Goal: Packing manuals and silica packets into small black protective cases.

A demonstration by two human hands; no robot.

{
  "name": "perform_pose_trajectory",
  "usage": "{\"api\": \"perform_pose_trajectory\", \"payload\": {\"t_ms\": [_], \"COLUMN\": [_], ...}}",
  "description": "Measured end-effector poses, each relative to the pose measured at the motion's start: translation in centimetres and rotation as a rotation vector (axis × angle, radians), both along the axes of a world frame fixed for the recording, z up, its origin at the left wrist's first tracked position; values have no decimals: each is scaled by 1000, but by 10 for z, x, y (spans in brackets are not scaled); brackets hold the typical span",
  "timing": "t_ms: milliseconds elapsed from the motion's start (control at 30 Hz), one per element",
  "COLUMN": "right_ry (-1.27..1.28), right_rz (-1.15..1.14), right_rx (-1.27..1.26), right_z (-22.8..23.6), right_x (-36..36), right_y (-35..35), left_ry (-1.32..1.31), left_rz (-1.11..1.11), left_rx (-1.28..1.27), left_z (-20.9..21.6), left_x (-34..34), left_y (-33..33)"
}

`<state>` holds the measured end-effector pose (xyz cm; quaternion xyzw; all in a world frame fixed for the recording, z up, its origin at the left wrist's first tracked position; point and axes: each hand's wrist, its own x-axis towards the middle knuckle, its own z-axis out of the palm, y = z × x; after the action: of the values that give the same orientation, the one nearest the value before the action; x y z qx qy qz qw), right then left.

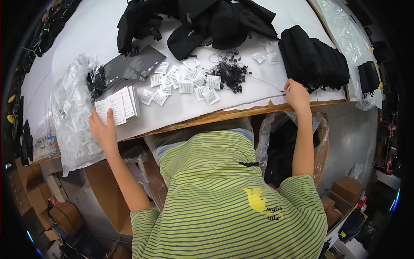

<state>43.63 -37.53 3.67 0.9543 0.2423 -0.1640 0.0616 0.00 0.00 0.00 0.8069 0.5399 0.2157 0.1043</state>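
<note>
The left hand [102, 129] lies flat on a stack of white paper tags [117, 105], grip spread wide, holding nothing. Right of it, small white packets [181, 82] and tangled black strings [230, 73] litter the desk [258, 93]. The right hand [296, 94] pinches a thin black string [267, 83], fingertips partly hidden.

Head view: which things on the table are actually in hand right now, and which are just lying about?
In hand:
- left hand on the stack of white paper cards
- right hand pinching a thin black string

Lying about:
- scattered small white sachets
- tangle of black strings
- row of folded black fabric items
- clear plastic bags
</note>
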Motion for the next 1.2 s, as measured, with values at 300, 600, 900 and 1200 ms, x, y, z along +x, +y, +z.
{"api": "perform_pose_trajectory", "payload": {"t_ms": [300,600,900,1200], "right_ry": [-9,-62,816,717], "right_rz": [275,311,13,33], "right_rx": [555,579,1257,1120], "right_z": [-3,-9,32,53], "right_x": [-39,-36,-31,-78], "right_y": [70,82,79,91], "left_ry": [131,-690,-921,-774], "left_rz": [40,-9,11,-397], "left_rx": [81,-571,-944,-1018], "left_z": [42,81,64,77], "left_x": [14,18,54,93], "left_y": [-4,-54,-109,-151]}}
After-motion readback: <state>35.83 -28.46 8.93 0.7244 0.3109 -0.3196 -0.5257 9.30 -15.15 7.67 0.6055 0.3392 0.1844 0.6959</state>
